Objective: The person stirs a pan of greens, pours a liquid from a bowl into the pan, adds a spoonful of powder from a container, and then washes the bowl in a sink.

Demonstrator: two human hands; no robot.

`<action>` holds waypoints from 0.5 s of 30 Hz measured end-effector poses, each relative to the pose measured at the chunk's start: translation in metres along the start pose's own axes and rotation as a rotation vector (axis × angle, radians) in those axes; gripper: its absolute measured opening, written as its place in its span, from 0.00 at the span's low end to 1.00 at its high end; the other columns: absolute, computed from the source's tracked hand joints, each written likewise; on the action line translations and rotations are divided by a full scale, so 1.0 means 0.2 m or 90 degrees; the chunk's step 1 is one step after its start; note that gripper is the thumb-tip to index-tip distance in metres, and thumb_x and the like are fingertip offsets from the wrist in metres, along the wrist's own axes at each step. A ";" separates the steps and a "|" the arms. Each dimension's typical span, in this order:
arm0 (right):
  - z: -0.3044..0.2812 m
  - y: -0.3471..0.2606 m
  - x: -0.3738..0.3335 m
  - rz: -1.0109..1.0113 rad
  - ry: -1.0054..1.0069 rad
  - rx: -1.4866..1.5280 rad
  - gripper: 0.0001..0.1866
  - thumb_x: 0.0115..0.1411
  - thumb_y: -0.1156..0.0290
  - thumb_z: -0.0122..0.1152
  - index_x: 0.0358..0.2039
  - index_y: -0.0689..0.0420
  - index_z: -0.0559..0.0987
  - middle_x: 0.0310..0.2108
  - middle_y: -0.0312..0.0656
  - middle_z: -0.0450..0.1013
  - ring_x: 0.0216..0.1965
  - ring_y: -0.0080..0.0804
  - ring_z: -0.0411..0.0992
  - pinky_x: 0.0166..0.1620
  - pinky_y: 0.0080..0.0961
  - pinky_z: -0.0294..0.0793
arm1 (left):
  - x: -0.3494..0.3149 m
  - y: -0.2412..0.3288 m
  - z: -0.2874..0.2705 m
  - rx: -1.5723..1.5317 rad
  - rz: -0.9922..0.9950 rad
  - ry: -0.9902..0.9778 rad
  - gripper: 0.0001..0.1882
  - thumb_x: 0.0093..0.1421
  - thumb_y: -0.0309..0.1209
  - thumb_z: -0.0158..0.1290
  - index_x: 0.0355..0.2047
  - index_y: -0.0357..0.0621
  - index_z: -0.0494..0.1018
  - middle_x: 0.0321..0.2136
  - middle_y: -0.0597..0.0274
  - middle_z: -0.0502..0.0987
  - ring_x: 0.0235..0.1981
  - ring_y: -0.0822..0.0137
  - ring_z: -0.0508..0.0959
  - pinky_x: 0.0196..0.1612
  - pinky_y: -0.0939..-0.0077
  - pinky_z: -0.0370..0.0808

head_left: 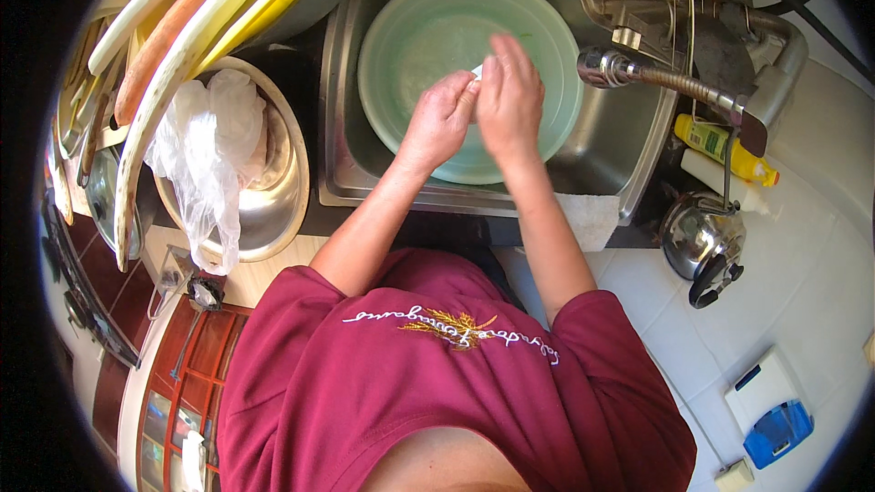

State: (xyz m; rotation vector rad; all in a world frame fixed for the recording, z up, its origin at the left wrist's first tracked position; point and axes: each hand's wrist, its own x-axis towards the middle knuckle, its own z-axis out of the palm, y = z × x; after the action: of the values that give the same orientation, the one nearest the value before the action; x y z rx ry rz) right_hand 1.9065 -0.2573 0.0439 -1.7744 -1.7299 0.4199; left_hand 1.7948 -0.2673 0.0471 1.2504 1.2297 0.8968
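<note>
Over a pale green plastic basin [383, 118], which sits in a steel sink [629, 118], my two hands meet. My left hand [444, 118] is closed, thumb and fingers pressed together, around a small white thing. Only a sliver of this white thing [477, 71] shows between the hands, so its kind stays hidden. My right hand [510, 100] lies against the left one with its fingers stretched out and slightly blurred by motion. A small green scrap is visible inside the basin beyond the right fingertips.
A flexible tap spout [674, 80] reaches over the sink from the right. Left stands a steel bowl [290, 191] with a white plastic bag [205, 141]. A kettle [702, 237] and a yellow bottle [725, 146] are at right. A cloth [588, 219] hangs over the front rim.
</note>
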 end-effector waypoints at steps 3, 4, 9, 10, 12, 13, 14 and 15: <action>-0.05 -0.10 -0.06 -0.146 -0.047 -0.109 0.18 0.59 0.63 0.48 0.46 0.57 0.73 0.48 0.49 0.67 0.49 0.48 0.64 0.52 0.42 0.59 | -0.02 -0.06 0.00 -0.273 -0.198 0.017 0.13 0.63 0.32 0.42 0.38 0.35 0.70 0.32 0.57 0.74 0.33 0.69 0.72 0.39 0.74 0.69; -0.05 -0.06 -0.04 -0.187 -0.071 -0.061 0.17 0.58 0.63 0.49 0.46 0.56 0.74 0.49 0.48 0.67 0.49 0.49 0.65 0.52 0.40 0.61 | -0.02 -0.06 -0.01 -0.358 -0.257 0.027 0.13 0.63 0.32 0.41 0.39 0.34 0.70 0.32 0.58 0.74 0.34 0.71 0.72 0.40 0.75 0.69; -0.04 0.08 -0.02 0.123 -0.097 0.252 0.19 0.61 0.61 0.46 0.45 0.60 0.73 0.46 0.50 0.70 0.49 0.45 0.66 0.53 0.33 0.62 | -0.02 -0.04 0.01 -0.682 -0.423 0.206 0.11 0.63 0.32 0.42 0.38 0.37 0.69 0.34 0.61 0.74 0.37 0.70 0.75 0.43 0.74 0.71; -0.05 0.08 -0.02 0.171 -0.100 0.284 0.19 0.61 0.61 0.46 0.46 0.61 0.73 0.46 0.50 0.70 0.50 0.44 0.66 0.53 0.33 0.62 | -0.03 -0.06 0.01 -0.706 -0.411 0.218 0.11 0.64 0.31 0.42 0.38 0.37 0.68 0.37 0.58 0.74 0.40 0.68 0.75 0.46 0.72 0.71; -0.05 0.08 -0.04 0.237 -0.111 0.323 0.21 0.61 0.61 0.45 0.47 0.63 0.71 0.48 0.50 0.68 0.51 0.44 0.65 0.54 0.33 0.62 | -0.03 -0.06 0.03 -0.737 -0.423 0.253 0.12 0.65 0.32 0.40 0.39 0.34 0.67 0.37 0.56 0.73 0.40 0.66 0.74 0.46 0.72 0.71; -0.05 0.08 -0.06 0.193 -0.085 0.286 0.21 0.61 0.61 0.46 0.48 0.63 0.70 0.49 0.51 0.67 0.52 0.45 0.64 0.54 0.34 0.61 | -0.03 -0.05 0.03 -0.753 -0.430 0.270 0.13 0.65 0.32 0.39 0.40 0.32 0.66 0.37 0.56 0.72 0.39 0.66 0.74 0.46 0.72 0.71; -0.04 0.09 -0.09 0.149 -0.058 0.248 0.22 0.61 0.60 0.46 0.50 0.63 0.69 0.50 0.52 0.66 0.52 0.46 0.64 0.54 0.35 0.61 | -0.02 -0.03 0.03 -0.778 -0.428 0.281 0.14 0.65 0.32 0.38 0.41 0.31 0.65 0.39 0.55 0.72 0.40 0.65 0.73 0.47 0.71 0.71; -0.03 0.10 -0.12 0.105 -0.032 0.211 0.23 0.60 0.60 0.47 0.51 0.63 0.68 0.51 0.53 0.65 0.53 0.48 0.63 0.54 0.35 0.60 | -0.01 -0.01 0.02 -0.804 -0.425 0.293 0.14 0.65 0.32 0.38 0.42 0.31 0.64 0.40 0.54 0.72 0.42 0.64 0.73 0.48 0.69 0.71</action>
State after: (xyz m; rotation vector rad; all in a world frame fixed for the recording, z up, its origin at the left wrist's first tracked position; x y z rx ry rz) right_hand 1.9227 -0.2805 0.0314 -1.6784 -1.4514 0.7785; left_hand 1.7987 -0.2700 0.0445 -0.3713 0.9727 1.1487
